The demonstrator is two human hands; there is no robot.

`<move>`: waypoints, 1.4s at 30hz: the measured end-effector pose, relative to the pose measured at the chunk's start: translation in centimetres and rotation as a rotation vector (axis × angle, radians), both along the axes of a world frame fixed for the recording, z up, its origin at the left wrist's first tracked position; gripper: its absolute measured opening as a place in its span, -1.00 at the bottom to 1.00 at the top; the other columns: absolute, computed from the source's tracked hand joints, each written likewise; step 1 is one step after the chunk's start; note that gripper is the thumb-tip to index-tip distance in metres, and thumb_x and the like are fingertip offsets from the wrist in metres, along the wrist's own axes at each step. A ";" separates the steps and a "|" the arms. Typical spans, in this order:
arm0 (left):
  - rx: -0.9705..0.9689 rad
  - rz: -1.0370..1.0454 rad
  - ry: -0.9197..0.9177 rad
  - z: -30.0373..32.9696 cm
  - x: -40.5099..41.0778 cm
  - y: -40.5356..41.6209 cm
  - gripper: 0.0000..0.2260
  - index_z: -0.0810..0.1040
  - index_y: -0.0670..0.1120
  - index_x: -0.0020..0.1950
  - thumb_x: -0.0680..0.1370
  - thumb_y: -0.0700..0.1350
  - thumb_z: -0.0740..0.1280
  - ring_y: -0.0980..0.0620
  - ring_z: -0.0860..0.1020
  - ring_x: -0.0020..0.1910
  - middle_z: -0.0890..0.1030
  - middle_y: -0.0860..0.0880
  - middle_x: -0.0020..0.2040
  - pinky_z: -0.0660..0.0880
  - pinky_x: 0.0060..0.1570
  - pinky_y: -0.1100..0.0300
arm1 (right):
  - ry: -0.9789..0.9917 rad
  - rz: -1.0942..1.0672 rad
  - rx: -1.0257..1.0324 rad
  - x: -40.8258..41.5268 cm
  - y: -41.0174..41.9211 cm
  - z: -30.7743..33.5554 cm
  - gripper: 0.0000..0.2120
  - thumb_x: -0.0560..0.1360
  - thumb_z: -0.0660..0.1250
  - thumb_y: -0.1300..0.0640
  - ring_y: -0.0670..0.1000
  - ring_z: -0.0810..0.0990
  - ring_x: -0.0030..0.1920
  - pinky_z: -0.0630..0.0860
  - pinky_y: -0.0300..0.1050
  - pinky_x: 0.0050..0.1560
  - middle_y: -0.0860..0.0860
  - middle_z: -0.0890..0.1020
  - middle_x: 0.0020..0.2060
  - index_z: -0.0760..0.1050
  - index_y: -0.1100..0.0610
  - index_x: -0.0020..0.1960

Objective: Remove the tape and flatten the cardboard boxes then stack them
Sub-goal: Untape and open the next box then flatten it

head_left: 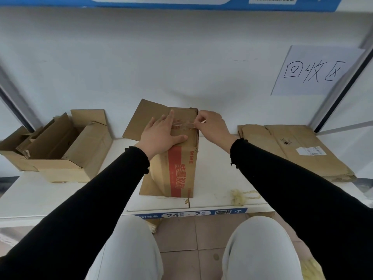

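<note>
The tall brown cardboard box with the red printed band (177, 158) stands upright in the middle of the white shelf (218, 170), its long axis vertical. The left hand (161, 134) presses flat on its top. The right hand (212, 128) pinches the clear tape strip (184, 124) at the top's right edge. The box seems light and stiff; the tape looks thin and may tear, so take it near the edge.

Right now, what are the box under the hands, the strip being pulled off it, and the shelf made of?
Box: brown cardboard, matte, with creased flaps and a printed red band.
Strip: looks like clear plastic tape, glossy and see-through, stretched from the box top to the right hand, which pinches it while the left hand presses flat.
Shelf: smooth white surface, perhaps painted metal or laminate; I cannot tell which.
</note>
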State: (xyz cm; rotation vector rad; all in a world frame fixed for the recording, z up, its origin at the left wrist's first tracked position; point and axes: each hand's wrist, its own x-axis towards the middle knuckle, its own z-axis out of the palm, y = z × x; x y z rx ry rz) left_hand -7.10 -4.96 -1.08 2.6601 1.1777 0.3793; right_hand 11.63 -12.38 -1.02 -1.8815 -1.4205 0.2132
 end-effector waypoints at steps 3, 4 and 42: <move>0.004 -0.003 -0.004 0.0 0.1 0.1 -0.08 -0.11 0.00 0.67 0.52 0.37 0.27 0.06 0.05 0.63 0.24 -0.08 0.61 -0.10 0.59 0.04 | -0.122 0.053 -0.106 -0.3 0.2 1.0 -0.90 0.53 0.28 0.06 -0.07 0.58 -0.09 0.47 -0.15 -0.15 -0.12 0.63 -0.08 0.57 0.00 -0.08; 0.004 -0.003 -0.005 -0.1 0.1 0.1 -0.08 -0.11 0.00 0.67 0.52 0.37 0.27 0.05 0.05 0.63 0.24 -0.08 0.61 -0.10 0.59 0.05 | -0.186 0.073 -0.144 -0.4 0.4 1.3 -0.86 0.52 0.26 -0.01 -0.06 0.58 -0.11 0.50 -0.11 -0.14 -0.12 0.63 -0.11 0.58 -0.01 -0.08; -0.582 0.067 -0.738 -3.1 -10.0 0.8 -0.39 0.34 0.05 0.49 0.52 -0.12 0.52 0.00 0.41 0.43 0.34 -0.13 0.50 0.42 0.37 -0.19 | 0.764 0.139 -0.063 -15.2 6.8 -1.3 -0.82 0.67 0.20 -0.02 0.11 0.65 0.06 0.56 0.01 0.04 0.00 0.60 -0.03 0.49 0.07 0.08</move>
